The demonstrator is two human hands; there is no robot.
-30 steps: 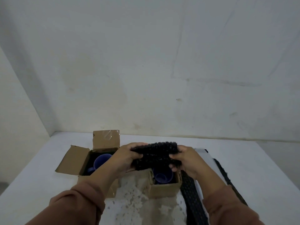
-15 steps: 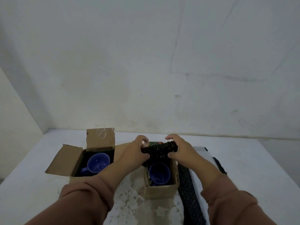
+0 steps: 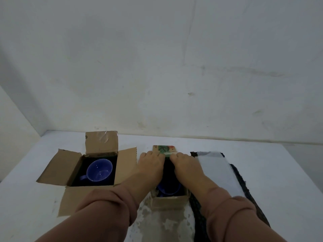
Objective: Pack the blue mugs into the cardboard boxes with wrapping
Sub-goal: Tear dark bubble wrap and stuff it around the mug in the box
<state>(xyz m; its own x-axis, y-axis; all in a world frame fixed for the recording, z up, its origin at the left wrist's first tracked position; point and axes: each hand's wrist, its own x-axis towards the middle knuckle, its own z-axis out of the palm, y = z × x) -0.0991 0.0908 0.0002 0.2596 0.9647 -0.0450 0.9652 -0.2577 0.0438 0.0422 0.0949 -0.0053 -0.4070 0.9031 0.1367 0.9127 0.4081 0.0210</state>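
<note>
Two open cardboard boxes stand on the white table. The larger left box (image 3: 70, 165) holds a blue mug (image 3: 99, 170) set in black wrapping. The smaller right box (image 3: 168, 202) holds another blue mug (image 3: 168, 189), partly hidden by my wrists. My left hand (image 3: 151, 163) and my right hand (image 3: 183, 165) lie side by side over the far end of this box. Their fingers curl down on the black wrapping (image 3: 168, 165), pressed inside behind the mug. The fingertips are hidden. A flap with a green print (image 3: 164, 148) stands up just beyond them.
To the right of the small box lies a white sheet (image 3: 218, 172) on long strips of black bubble wrap (image 3: 197, 212). A stained patch of table (image 3: 166, 224) sits in front of the box. The wall rises close behind the table.
The black wrapping was held up above the small box by both hands. It has gone down into the far end of the box, and both hands have lowered with it.
</note>
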